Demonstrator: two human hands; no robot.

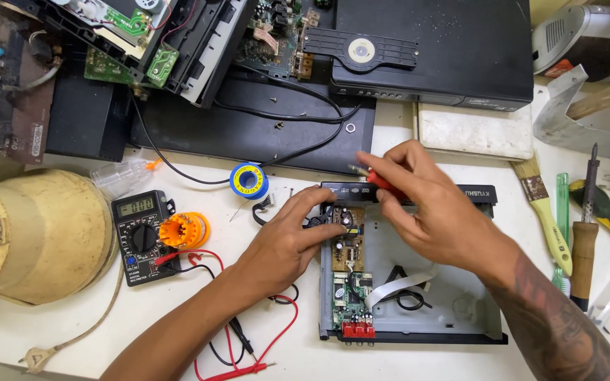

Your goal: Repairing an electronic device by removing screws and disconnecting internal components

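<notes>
An opened disc player chassis lies on the white table, with a brown circuit board and a green board along its left side. My left hand rests its fingertips on the top of the brown board. My right hand hovers over the chassis's upper edge and grips a red-handled screwdriver, its tip pointing left. A flat white ribbon cable runs from the green board.
A multimeter with red and black leads sits left, beside an orange spool and a solder reel. A brush, soldering iron and screwdrivers lie right. Dismantled players crowd the back; a yellow drum stands far left.
</notes>
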